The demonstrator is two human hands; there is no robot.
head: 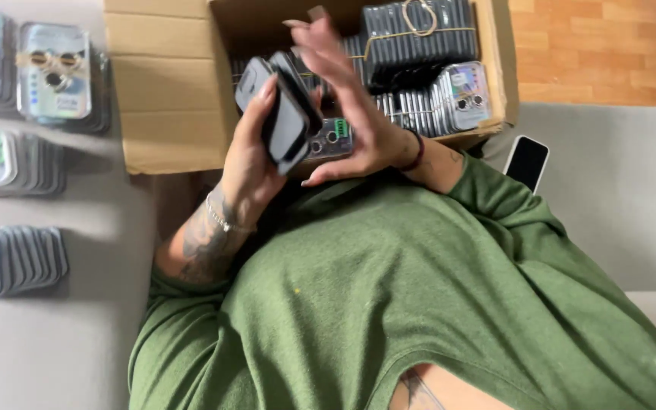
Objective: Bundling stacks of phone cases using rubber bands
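My left hand (246, 156), with a bracelet on the wrist, grips a small stack of dark phone cases (282, 114) and holds it up over the open cardboard box (168, 91). Just to the right, my right hand (354, 106) has a dark band on the wrist. Its fingers are spread, and its palm is close to the stack, perhaps touching it. Inside the box lie bundles of packaged phone cases (419, 34), some tied with rubber bands, and one lies right under my hands (329, 139).
Several rows of packaged cases (55, 72) (13, 159) (17, 262) lie on the grey surface to the left. A phone with a dark screen (527, 161) lies on the grey cushion to the right. Wooden floor shows at the top right.
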